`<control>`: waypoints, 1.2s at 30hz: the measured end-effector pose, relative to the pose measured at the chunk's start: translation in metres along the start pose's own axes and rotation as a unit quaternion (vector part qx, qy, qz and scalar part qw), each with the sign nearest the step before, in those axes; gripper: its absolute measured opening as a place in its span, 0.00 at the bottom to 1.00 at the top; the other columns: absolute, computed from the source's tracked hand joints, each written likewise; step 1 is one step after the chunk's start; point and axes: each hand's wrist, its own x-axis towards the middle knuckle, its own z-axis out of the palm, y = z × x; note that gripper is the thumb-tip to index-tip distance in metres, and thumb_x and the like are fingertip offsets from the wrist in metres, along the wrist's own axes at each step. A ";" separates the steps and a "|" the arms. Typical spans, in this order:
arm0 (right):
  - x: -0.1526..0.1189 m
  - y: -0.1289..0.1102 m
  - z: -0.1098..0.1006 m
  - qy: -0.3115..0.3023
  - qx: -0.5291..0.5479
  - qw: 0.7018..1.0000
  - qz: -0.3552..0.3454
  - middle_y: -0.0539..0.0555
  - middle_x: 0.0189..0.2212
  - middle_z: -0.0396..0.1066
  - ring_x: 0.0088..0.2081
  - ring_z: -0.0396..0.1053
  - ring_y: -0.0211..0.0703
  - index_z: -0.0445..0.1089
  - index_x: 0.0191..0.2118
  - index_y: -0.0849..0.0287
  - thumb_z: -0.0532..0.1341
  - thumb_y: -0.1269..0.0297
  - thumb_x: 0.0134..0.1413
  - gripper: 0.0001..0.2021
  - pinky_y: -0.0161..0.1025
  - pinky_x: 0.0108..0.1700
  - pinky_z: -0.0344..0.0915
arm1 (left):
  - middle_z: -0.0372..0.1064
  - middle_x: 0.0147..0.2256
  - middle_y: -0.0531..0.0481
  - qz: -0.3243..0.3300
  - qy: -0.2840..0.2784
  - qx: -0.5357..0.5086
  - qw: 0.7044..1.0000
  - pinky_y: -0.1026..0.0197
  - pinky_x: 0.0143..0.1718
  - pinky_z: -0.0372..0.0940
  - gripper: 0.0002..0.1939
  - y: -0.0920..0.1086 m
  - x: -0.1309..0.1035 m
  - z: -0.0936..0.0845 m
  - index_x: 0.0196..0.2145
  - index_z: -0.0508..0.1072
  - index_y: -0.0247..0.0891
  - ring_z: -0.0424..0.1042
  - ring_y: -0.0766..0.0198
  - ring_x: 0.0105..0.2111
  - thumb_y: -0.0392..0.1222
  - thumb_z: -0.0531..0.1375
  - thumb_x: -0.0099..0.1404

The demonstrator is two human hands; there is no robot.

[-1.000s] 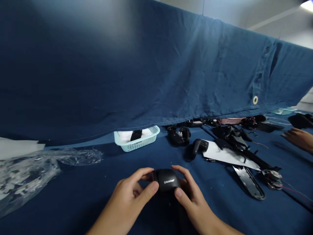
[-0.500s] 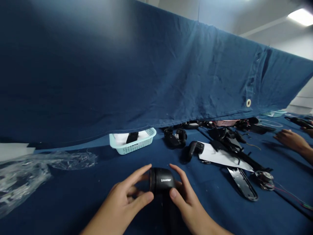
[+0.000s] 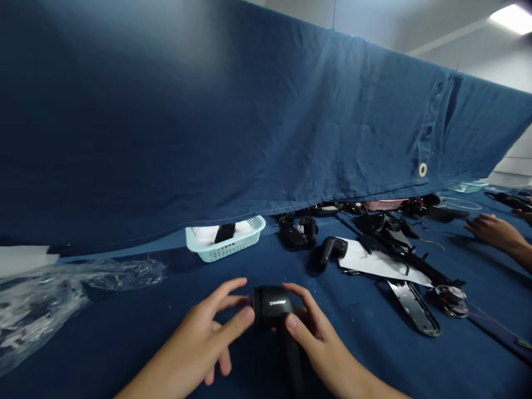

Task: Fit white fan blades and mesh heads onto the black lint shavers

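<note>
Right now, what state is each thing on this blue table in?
Black device: upright, gripped by both hands.
Left hand: thumb and fingers on the device's head.
Right hand: clasping the device's right side.
Mint basket: upright, holding a black part.
Clear plastic wrap: crumpled, lying flat.
Metal plate: lying flat.
Blue curtain: hanging, hem above the table.

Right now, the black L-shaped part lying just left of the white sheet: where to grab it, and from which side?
Take the black L-shaped part by its long straight leg, coming from above with fingers across the width. It lies flat on the blue cloth with open cloth on its near side; the white sheet crowds its right, so probably approach from the near left.
</note>
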 end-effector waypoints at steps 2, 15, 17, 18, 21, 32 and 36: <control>0.000 -0.001 0.000 -0.005 -0.005 1.000 -0.009 0.53 0.43 0.74 0.47 0.71 0.47 0.58 0.58 0.52 0.61 0.43 0.56 0.29 0.42 0.50 0.65 | 0.71 0.50 0.38 -0.007 -0.019 0.014 1.000 0.67 0.15 0.60 0.34 -0.001 0.000 -0.002 0.62 0.59 0.45 0.69 0.69 0.17 0.58 0.59 0.62; 0.001 0.007 -0.008 -0.010 -0.015 0.998 -0.067 0.52 0.49 0.72 0.51 0.68 0.45 0.60 0.57 0.48 0.60 0.49 0.61 0.22 0.41 0.55 0.60 | 0.56 0.64 0.44 0.096 -0.017 -0.047 0.994 0.52 0.46 0.69 0.42 0.002 -0.002 0.002 0.64 0.55 0.53 0.67 0.48 0.54 0.47 0.69 0.56; 0.000 0.009 -0.007 -0.020 -0.029 0.997 -0.070 0.52 0.49 0.72 0.50 0.69 0.45 0.59 0.58 0.48 0.60 0.50 0.61 0.23 0.42 0.54 0.61 | 0.58 0.62 0.40 0.067 -0.028 -0.057 0.996 0.50 0.39 0.72 0.38 0.004 -0.004 0.003 0.64 0.57 0.50 0.74 0.48 0.45 0.53 0.66 0.59; -0.001 0.009 -0.006 -0.024 -0.038 0.997 -0.069 0.52 0.49 0.72 0.50 0.69 0.45 0.58 0.58 0.48 0.60 0.50 0.61 0.23 0.42 0.53 0.61 | 0.60 0.61 0.40 0.062 -0.020 -0.043 0.997 0.49 0.40 0.72 0.35 0.004 -0.005 0.003 0.62 0.60 0.49 0.74 0.48 0.44 0.53 0.65 0.60; -0.002 0.010 -0.005 -0.027 -0.037 0.997 -0.059 0.52 0.49 0.72 0.51 0.68 0.46 0.59 0.58 0.47 0.60 0.50 0.61 0.22 0.41 0.54 0.61 | 0.55 0.64 0.49 0.110 0.030 0.029 0.993 0.47 0.55 0.64 0.39 0.006 -0.005 0.006 0.60 0.64 0.55 0.64 0.46 0.58 0.44 0.71 0.52; -0.004 0.013 -0.014 0.010 -0.085 0.985 -0.149 0.55 0.50 0.71 0.50 0.70 0.50 0.54 0.61 0.46 0.58 0.48 0.62 0.25 0.43 0.51 0.64 | 0.60 0.61 0.46 0.129 0.047 -0.025 0.990 0.50 0.54 0.64 0.42 0.004 -0.009 0.010 0.62 0.60 0.52 0.61 0.47 0.59 0.46 0.71 0.52; -0.009 0.012 -0.017 -0.006 -0.130 0.971 -0.201 0.55 0.52 0.71 0.51 0.70 0.52 0.53 0.62 0.46 0.57 0.48 0.62 0.26 0.44 0.52 0.65 | 0.74 0.39 0.43 0.068 -0.024 -0.122 0.990 0.58 0.34 0.69 0.28 0.006 -0.010 0.015 0.55 0.66 0.37 0.74 0.55 0.38 0.55 0.61 0.63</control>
